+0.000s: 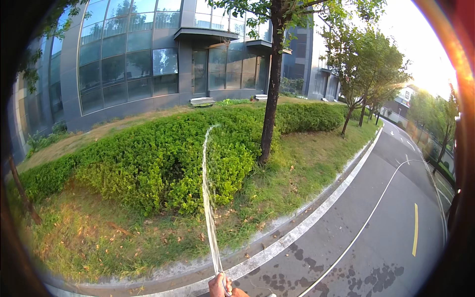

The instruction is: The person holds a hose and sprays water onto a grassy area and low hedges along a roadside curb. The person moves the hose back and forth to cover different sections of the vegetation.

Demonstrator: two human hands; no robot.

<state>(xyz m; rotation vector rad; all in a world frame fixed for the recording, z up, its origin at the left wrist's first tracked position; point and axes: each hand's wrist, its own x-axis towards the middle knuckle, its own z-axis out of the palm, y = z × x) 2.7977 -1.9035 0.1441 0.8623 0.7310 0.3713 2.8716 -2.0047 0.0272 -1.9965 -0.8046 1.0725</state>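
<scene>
My left hand (216, 285) is at the bottom edge, closed around the end of a pale hose (225, 286). Just to its right, a small part of my right hand (239, 293) shows at the frame's edge; its fingers are mostly hidden. From the hose end a stream of water (206, 185) arcs forward over the grass verge. It comes down on a trimmed green hedge (148, 163).
A white hose (365, 226) loops along the asphalt road (386, 193), which has wet patches. A stone kerb (289, 237) separates road from grass (141, 245). One tree trunk (272, 92) rises beside the hedge. Behind stands a glass-fronted building (128, 55).
</scene>
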